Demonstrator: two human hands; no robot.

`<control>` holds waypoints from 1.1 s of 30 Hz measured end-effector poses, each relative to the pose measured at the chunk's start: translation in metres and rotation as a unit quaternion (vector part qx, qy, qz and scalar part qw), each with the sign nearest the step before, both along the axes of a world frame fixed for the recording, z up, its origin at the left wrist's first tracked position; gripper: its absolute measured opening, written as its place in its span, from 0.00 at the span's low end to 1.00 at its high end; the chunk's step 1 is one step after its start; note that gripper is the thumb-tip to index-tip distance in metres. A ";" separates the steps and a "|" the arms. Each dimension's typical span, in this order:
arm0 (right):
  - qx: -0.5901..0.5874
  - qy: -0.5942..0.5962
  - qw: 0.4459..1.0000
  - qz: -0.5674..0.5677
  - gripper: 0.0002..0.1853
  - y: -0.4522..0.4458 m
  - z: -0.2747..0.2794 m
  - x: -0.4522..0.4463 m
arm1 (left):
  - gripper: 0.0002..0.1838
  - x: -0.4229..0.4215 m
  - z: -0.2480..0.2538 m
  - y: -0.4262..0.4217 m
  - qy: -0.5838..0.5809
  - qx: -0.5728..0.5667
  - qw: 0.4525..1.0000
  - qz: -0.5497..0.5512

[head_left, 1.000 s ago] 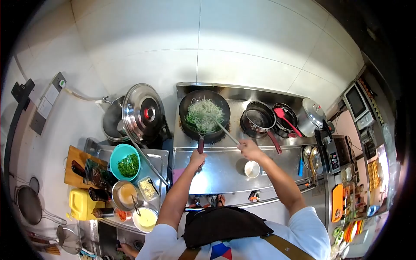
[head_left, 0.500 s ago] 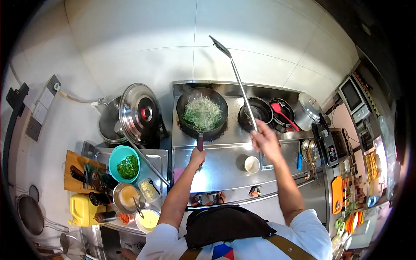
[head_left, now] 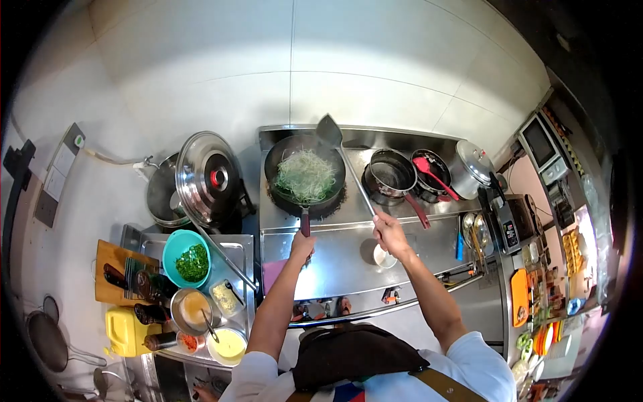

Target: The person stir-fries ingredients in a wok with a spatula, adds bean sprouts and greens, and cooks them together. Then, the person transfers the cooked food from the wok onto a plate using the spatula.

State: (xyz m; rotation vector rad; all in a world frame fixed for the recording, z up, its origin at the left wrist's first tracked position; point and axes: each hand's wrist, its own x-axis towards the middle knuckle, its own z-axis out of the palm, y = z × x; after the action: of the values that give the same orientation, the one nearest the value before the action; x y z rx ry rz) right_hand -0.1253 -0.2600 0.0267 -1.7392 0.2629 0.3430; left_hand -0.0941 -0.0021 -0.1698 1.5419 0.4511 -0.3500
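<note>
My left hand (head_left: 303, 247) is closed round the dark handle of a wok (head_left: 270, 161) on the stove. Pale shredded strands with green pieces (head_left: 307, 176) lie heaped in the wok. My right hand (head_left: 390, 234) grips the rear end of a long metal spatula (head_left: 355, 175). The spatula's dark blade is raised above the stove's back edge, at the upper right of the wok and apart from the food. A white cup (head_left: 384, 256) stands on the steel counter just below my right hand, partly covered by it.
Right of the wok are a saucepan (head_left: 390, 175), a pan with a red spoon (head_left: 435, 175) and a pressure cooker (head_left: 471, 164). On the left are a large lid (head_left: 201, 191), a turquoise bowl of greens (head_left: 167, 258), several bowls and a yellow jug (head_left: 127, 335). Another person's hand shows at the bottom left.
The spatula came out of the wok, swung up high against the wall, then came down towards the wok's upper right. My left hand has kept hold of the wok handle.
</note>
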 end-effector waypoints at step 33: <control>0.186 -0.202 0.821 -0.501 0.17 -0.641 -0.004 -0.359 | 0.28 -0.167 0.043 -0.568 -0.389 0.131 0.848 -0.335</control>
State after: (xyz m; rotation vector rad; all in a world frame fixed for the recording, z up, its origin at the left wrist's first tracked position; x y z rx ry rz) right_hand -0.4839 -0.9007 0.0223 -1.0451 0.6976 -0.7032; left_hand -0.2606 -0.5701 -0.1268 1.9238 -0.7323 -0.1605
